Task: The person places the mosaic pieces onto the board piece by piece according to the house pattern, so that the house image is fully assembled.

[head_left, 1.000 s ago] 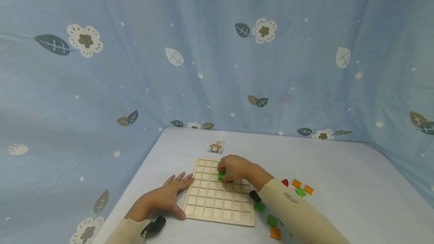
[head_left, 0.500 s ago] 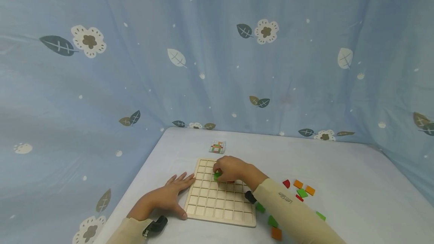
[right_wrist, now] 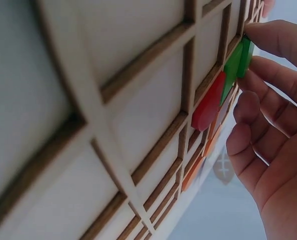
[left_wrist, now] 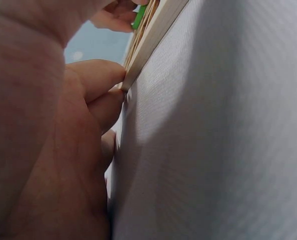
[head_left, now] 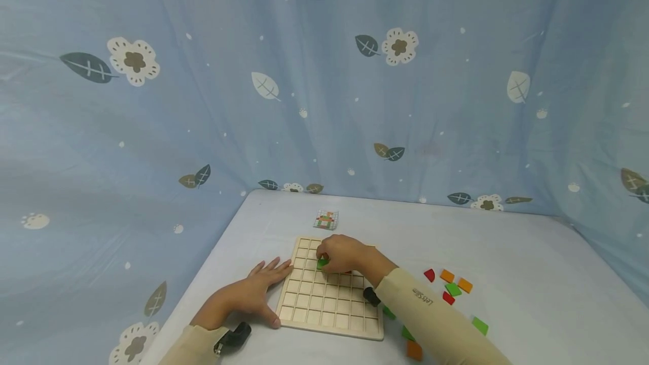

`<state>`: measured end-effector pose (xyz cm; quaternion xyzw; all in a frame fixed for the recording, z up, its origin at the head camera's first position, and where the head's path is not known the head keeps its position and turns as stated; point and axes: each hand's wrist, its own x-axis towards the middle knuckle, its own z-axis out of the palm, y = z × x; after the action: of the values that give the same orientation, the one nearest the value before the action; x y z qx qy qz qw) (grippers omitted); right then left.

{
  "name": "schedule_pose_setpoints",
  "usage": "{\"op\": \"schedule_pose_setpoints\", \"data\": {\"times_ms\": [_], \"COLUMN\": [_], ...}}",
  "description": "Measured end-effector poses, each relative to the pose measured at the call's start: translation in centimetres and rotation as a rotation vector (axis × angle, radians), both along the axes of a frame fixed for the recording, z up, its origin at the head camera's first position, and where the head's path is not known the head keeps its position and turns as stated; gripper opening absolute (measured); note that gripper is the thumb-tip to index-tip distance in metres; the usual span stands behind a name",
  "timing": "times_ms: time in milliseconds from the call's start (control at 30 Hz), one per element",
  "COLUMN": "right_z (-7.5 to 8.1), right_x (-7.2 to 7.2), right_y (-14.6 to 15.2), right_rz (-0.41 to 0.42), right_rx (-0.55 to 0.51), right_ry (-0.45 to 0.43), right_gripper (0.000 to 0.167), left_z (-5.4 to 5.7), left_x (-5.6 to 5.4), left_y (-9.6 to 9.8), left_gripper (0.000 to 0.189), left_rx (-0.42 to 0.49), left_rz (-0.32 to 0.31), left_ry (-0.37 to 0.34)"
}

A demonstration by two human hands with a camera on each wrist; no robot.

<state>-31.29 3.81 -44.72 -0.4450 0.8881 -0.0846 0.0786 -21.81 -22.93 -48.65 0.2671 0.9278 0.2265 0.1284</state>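
Observation:
A wooden grid board lies on the white table. My left hand has its fingers spread at the board's left edge, thumb near the front left corner; in the left wrist view a fingertip touches the board's side. Over the upper left cells, my right hand pinches a green tile between thumb and fingers. Right beside it on the board is another green tile, then a red rounded piece and orange tiles. In the head view the right hand covers most of these pieces.
A small pattern card lies behind the board. Loose pieces are scattered to the right: red pieces, orange tiles and green tiles. An orange tile lies near the right sleeve. A patterned blue curtain hangs behind.
My right hand has shifted a little left over the board with the green tile. Its sleeve moved left too, uncovering a red piece and a green tile. The left hand stays at the board's edge.

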Motion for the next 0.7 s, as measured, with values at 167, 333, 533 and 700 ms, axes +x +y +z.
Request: {"op": "schedule_pose_setpoints", "data": {"times_ms": [167,333,533,700], "right_z": [-0.19,-0.3,-0.58,-0.67], "right_x": [-0.06,-0.09,-0.23,-0.16], "right_y": [-0.06,0.0,-0.03,0.02], "right_rz": [-0.007,-0.019,-0.026,-0.026], "right_rx": [-0.007,-0.019,-0.033,-0.029], "right_ry": [-0.005,-0.018,-0.019,-0.014], "right_gripper": [0.021,0.02,0.021,0.021], "left_z": [-0.11,-0.15,0.31,0.42], "left_x": [0.02,-0.03,0.06,0.15], "left_y": [-0.03,0.09,0.16,0.26], "left_gripper": [0.126,0.126,0.125,0.126], "left_rx": [-0.001,-0.001,0.012,0.003], "left_rz": [0.004,0.003,-0.019,-0.005], "left_ry": [0.001,0.006,0.012,0.009]}}
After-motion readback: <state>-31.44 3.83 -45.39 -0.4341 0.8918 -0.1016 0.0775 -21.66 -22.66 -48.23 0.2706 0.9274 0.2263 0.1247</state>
